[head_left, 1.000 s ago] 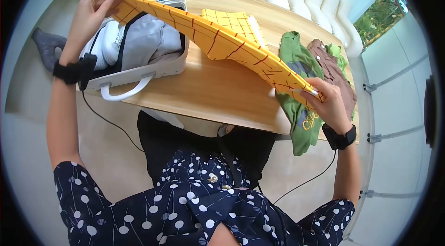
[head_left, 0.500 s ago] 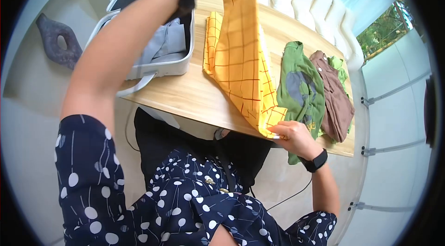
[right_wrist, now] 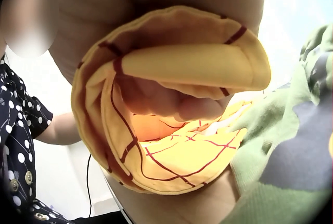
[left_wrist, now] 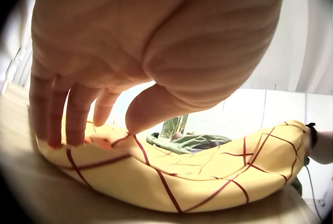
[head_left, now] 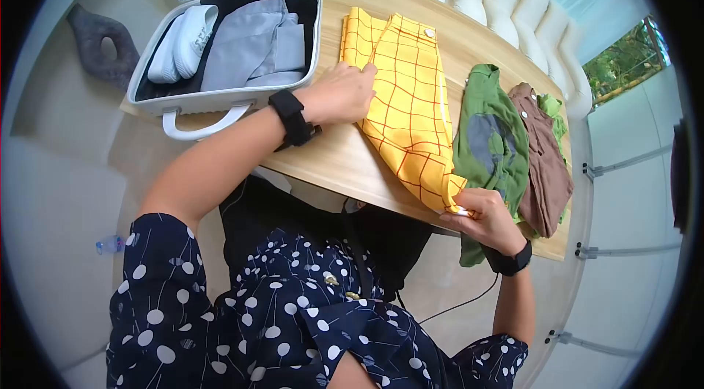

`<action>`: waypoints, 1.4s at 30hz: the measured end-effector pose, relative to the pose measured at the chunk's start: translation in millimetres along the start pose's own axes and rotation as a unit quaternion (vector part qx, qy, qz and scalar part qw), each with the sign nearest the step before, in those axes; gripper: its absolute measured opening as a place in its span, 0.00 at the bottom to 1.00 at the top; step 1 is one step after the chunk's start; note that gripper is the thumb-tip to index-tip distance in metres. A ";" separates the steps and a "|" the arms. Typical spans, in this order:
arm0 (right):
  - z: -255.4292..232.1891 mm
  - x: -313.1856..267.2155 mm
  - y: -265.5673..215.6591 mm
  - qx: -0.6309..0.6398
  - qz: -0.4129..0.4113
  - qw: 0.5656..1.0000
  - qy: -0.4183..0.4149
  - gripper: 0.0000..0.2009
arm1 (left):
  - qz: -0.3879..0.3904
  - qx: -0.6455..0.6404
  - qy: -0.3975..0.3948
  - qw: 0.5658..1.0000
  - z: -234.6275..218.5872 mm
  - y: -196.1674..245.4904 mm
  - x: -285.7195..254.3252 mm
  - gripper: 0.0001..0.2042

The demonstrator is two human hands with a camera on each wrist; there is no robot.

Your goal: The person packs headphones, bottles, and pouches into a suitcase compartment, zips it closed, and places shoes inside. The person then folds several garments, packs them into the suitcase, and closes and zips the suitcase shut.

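Saw a long desk of pale wood grain (head_left: 315, 148). Found at its left end a white hard-shell suitcase (head_left: 220, 99), lid tipped back on the far side, black inside, with small white lettering on the lid's dark lining. Saw, to the right of the suitcase, a yellow cloth garment with a dark red grid (head_left: 411, 107), laid lengthwise on the desk, its near end raised at the desk edge and curled into a loose tube. Noted further right a green cloth garment with a grey-blue patch (head_left: 506, 169), partly overhanging the near edge, and just beside it a brown cloth garment (head_left: 543, 162). Found smooth grey folded cloth (head_left: 246, 44) filling the suitcase's right side. Of the hands, saw the right hand (head_left: 484, 220) gripping the yellow garment's near end, and the left hand (head_left: 341, 92) with fingers fairly straight and spread, tips resting on its left edge. Found white lace-up shoes (head_left: 192, 41) in the suitcase's left side, close together. Noted a round white button (head_left: 430, 33) at the yellow garment's far end.
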State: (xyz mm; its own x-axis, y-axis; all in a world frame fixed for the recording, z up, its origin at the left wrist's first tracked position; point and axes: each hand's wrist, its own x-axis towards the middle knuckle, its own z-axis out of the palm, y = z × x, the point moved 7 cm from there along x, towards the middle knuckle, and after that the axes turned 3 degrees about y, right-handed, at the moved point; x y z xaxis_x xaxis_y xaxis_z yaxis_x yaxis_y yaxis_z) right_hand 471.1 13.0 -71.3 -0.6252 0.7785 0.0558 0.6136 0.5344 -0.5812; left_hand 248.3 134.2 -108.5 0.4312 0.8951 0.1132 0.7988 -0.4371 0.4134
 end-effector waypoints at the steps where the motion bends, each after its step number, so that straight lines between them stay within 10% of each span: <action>1: -1.8 0.1 -1.1 0.006 0.002 1.000 -0.001 0.11 | 0.023 0.029 0.051 0.998 -2.1 1.8 -2.1 0.19; 7: -15.4 -4.0 -5.1 0.040 -0.011 0.998 0.056 0.09 | -0.072 -0.047 -0.064 0.994 1.7 3.5 -3.4 0.25; 15: -57.3 -9.9 -18.2 0.013 0.011 0.991 0.132 0.06 | 0.028 -0.314 -0.093 0.944 4.4 18.8 -17.7 0.29; 20: -110.0 -20.6 -19.4 0.022 0.058 0.961 0.269 0.05 | 0.026 -0.547 -0.074 0.833 -41.8 35.2 -18.6 0.23; 28: -256.0 -69.3 -53.7 -0.049 -0.078 0.850 0.518 0.15 | 0.216 -0.331 0.102 0.913 -165.4 102.6 -30.1 0.16; 33: -251.5 -35.4 -164.2 -0.068 -0.133 0.828 0.540 0.18 | 0.199 -0.367 0.080 0.905 -213.3 139.6 -55.1 0.10; 42: -285.1 13.9 -148.1 0.024 -0.060 0.876 0.479 0.15 | 0.202 -0.338 0.143 0.908 -211.0 111.2 17.5 0.08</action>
State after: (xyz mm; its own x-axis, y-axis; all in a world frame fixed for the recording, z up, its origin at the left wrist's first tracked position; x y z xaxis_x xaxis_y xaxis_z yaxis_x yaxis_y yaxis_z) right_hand 509.1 38.5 246.9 0.0208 0.6490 0.7605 0.5363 0.6347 -0.5563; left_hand 256.2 119.8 130.1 0.4278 0.7023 0.5690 0.1186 -0.6677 0.7349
